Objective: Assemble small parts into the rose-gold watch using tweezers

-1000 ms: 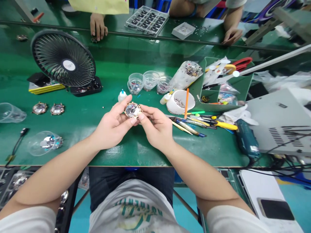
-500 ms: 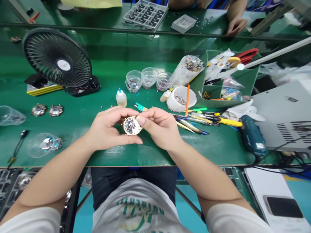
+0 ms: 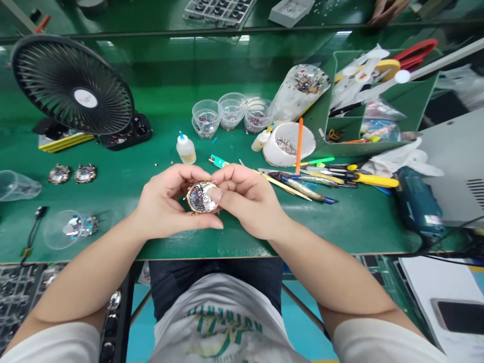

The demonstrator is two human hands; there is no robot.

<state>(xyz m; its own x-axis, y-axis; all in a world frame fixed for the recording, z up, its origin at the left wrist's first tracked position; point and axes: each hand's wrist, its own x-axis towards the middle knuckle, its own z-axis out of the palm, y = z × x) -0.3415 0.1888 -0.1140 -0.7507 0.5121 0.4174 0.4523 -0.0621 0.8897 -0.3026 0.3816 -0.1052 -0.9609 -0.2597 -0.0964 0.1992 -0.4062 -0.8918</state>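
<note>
Between my two hands is a round gold-rimmed watch case [image 3: 198, 197], its inner works facing up. My left hand [image 3: 168, 204] curls round its left side, with the thumb stretched along the near edge. From the other side, my right hand [image 3: 247, 199] grips the case, its thumb pressing on the pale part of the works and its fingers behind the rim. Whether a small part lies under that thumb is hidden. Just beyond my hands stand a small dropper bottle [image 3: 186, 149] and a green lighter [image 3: 218, 161].
At left are a black fan [image 3: 85, 98], two watch cases [image 3: 59, 174] and a tipped clear cup [image 3: 62, 230]. Beyond my hands stand clear cups [image 3: 206, 118] and a white bowl [image 3: 308, 151]. Tweezers and pens [image 3: 302, 186], a green organizer [image 3: 378, 146] and a grey box [image 3: 457, 166] lie rightward. Another person's hand [image 3: 387, 10] shows beyond.
The camera view has tilted downward and shifted. My right thumb has slid further over the watch works, and the right fingers sit closer round the rim. The case stays in both hands.
</note>
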